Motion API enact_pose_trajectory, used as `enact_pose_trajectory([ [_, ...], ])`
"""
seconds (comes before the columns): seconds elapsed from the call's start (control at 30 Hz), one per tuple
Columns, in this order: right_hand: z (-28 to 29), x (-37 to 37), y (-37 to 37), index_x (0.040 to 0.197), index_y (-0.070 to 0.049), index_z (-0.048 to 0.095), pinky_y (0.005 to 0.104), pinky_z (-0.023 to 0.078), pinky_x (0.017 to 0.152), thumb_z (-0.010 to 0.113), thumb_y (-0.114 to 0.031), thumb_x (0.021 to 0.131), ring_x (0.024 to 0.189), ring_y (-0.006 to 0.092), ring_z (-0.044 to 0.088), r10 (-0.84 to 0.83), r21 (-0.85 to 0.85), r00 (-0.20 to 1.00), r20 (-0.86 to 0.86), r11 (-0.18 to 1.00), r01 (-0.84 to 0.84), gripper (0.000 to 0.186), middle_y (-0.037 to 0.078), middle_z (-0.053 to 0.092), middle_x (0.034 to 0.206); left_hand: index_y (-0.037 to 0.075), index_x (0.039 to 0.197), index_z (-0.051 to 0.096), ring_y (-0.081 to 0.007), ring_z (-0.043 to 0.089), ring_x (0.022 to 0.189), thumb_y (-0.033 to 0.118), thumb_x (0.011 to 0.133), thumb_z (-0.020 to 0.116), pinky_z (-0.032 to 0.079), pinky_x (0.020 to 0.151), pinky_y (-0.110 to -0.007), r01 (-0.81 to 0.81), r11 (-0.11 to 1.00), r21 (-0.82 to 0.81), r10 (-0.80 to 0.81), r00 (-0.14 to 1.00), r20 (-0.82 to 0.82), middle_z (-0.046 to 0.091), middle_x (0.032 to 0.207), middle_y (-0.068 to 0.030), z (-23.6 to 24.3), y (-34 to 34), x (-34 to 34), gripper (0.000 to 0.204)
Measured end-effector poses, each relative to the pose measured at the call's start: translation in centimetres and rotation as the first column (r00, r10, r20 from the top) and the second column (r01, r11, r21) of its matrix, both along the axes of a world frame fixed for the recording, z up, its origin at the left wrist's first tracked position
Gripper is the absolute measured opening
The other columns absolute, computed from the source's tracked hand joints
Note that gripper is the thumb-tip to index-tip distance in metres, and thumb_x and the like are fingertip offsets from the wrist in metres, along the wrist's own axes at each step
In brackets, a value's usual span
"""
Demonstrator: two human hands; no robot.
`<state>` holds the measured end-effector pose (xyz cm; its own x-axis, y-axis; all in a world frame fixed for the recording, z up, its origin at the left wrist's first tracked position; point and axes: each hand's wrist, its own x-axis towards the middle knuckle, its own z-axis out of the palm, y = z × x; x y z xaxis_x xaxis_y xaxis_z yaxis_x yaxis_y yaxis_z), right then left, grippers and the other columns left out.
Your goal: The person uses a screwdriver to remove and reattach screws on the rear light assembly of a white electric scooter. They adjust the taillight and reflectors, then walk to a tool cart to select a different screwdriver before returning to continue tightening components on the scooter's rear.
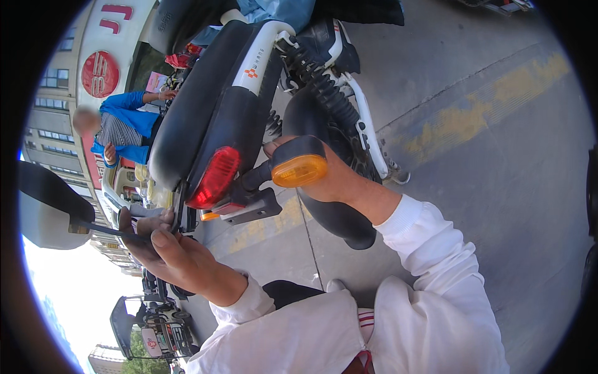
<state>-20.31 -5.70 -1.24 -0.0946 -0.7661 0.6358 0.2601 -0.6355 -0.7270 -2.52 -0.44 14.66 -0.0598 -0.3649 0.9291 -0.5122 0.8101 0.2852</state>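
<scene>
My left hand (180,258) is closed round the thin dark stem of a rear-view mirror (53,218), close to the rear end of the motorcycle's black seat (202,100). The mirror head sticks out to the left. My right hand (339,177) reaches behind the orange turn signal (300,169), next to the black rear mudguard (339,221). Most of its fingers are hidden there, so what they touch does not show. Between my hands are the red tail light (215,179) and a black bracket (252,209). The motorcycle appears tilted in the view.
A black spring shock absorber (327,93) and a white frame tube (366,124) lie beyond my right hand. A person in a blue jacket (128,118) is at the left. A three-wheeled vehicle (159,330) stands lower left. Worn yellow paint (448,131) marks the grey pavement.
</scene>
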Motion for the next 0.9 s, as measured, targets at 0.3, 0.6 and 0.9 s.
enact_pose_trajectory([
  [0.3,1.1,-0.3,0.7,0.113,-0.004,0.066,0.0322,0.049,0.09,0.065,0.003,0.084,0.096,0.0233,0.065,0.014,0.095,1.0,0.014,0.995,-0.015,0.03,0.012,0.069,0.103,-0.012,0.135,0.04,-0.0108,0.053,0.08,0.042,0.091,0.066,0.044,0.083,-0.026,-0.021,0.999,-0.03,0.019,0.998,-0.053,0.051,0.082,-0.0031,-0.2,-0.1,-1.0,0.074],
  [0.6,1.2,-2.2,2.6,0.094,0.003,0.065,0.0414,0.047,0.073,0.05,-0.018,0.094,0.073,0.0348,0.06,0.046,0.26,0.986,-0.161,0.966,-0.003,0.025,0.021,0.063,0.079,-0.01,0.134,0.043,-0.0106,0.053,0.077,0.043,0.092,0.062,0.046,0.075,-0.024,-0.099,0.995,-0.007,0.098,0.993,-0.071,0.049,0.081,-0.0028,-0.3,0.1,-1.5,0.07],
  [0.9,-0.4,-2.2,3.0,0.091,0.003,0.064,0.0457,0.047,0.071,0.051,-0.023,0.095,0.076,0.041,0.061,-0.001,0.263,0.967,-0.256,0.962,0.071,0.029,0.023,0.063,0.079,-0.009,0.134,0.042,-0.0116,0.058,0.081,0.037,0.089,0.069,0.048,0.079,-0.024,-0.025,1.0,-0.011,0.024,0.994,-0.105,0.054,0.082,-0.0037,-0.5,0.3,-1.5,0.07],
])
